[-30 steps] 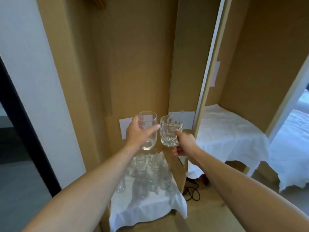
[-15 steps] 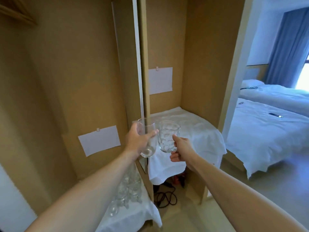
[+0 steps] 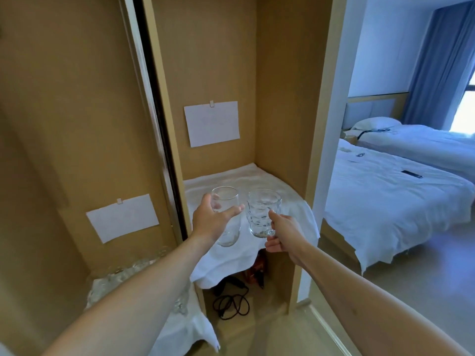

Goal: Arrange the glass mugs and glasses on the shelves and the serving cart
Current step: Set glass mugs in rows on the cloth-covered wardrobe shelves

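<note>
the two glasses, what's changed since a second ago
Both glasses were carried rightward, from over the left shelf with its cluster of glassware to over the cloth-covered right shelf. Unchanged: the left hand grips the smooth glass, the right hand the dimpled glass; neither is set down.

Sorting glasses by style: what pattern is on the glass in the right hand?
Clear dimpled glass, seen in the head view.

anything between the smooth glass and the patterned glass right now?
Nothing: in the head view, only a narrow gap separates the smooth glass from the patterned glass, with the white shelf cloth showing behind.
</note>
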`<state>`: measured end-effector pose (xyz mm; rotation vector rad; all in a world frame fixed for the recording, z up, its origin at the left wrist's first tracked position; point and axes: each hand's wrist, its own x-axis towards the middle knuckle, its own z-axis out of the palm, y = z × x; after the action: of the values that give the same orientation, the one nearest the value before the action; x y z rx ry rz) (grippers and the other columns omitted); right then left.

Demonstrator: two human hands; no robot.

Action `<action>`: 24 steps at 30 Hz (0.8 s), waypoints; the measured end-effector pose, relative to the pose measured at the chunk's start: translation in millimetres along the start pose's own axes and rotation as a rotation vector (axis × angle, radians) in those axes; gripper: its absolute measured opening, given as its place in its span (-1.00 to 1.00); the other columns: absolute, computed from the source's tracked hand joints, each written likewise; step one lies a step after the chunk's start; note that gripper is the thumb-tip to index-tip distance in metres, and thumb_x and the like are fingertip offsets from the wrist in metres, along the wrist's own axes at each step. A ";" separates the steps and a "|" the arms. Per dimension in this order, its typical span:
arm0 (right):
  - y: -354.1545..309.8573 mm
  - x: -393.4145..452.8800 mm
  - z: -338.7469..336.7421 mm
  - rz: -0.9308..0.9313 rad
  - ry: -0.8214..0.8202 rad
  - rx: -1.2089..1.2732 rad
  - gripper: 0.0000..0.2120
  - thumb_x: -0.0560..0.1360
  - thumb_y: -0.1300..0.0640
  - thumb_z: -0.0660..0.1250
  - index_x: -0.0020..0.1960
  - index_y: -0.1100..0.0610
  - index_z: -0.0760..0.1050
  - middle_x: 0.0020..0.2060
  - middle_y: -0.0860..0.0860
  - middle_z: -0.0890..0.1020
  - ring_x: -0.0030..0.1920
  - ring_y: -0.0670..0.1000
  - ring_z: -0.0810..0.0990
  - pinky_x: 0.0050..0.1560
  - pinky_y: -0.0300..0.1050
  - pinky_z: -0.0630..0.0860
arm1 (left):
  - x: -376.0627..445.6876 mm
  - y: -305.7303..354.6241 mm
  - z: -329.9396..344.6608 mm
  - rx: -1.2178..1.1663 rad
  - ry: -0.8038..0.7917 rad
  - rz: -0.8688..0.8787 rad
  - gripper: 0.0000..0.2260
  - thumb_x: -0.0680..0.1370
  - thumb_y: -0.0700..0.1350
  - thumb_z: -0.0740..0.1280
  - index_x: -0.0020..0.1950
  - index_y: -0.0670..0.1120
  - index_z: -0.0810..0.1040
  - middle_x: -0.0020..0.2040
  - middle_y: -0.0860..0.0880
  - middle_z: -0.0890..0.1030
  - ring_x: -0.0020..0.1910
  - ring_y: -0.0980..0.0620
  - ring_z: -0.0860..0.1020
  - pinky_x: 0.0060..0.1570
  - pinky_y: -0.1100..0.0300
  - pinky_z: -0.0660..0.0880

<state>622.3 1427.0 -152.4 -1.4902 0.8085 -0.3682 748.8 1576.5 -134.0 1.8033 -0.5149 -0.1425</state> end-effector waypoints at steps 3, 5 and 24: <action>0.3 13.5 -6.7 -0.002 0.020 -0.029 -0.50 0.64 -0.19 0.21 0.41 0.14 0.44 -0.02 0.12 0.63 -0.21 0.11 0.70 -0.31 -0.11 0.64 | 9.5 -3.5 11.7 -0.008 -0.003 -0.023 -0.40 0.27 0.27 0.57 0.19 0.10 0.44 0.08 0.09 0.53 0.07 0.14 0.51 -0.13 0.18 0.45; -0.7 24.6 -7.1 0.005 0.025 -0.030 -0.49 0.64 -0.20 0.21 0.41 0.14 0.44 -0.04 0.14 0.64 -0.21 0.11 0.70 -0.31 -0.12 0.64 | 20.1 -8.0 17.9 -0.006 -0.002 -0.033 -0.39 0.26 0.28 0.56 0.18 0.10 0.44 0.07 0.09 0.53 0.06 0.14 0.51 -0.12 0.18 0.44; -43.6 184.3 52.1 0.041 0.038 -0.086 -0.70 0.65 -0.13 0.22 0.05 0.13 0.42 -0.18 0.17 0.59 -0.36 0.10 0.61 -0.32 -0.08 0.64 | 202.8 -67.4 46.0 0.001 -0.003 -0.150 -0.22 0.16 0.33 0.56 0.27 0.05 0.43 0.17 0.01 0.54 0.11 -0.01 0.55 0.13 0.04 0.53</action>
<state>796.5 1336.9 -161.8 -1.5478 0.8936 -0.3357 932.1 1465.6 -177.4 1.8427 -0.3819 -0.2478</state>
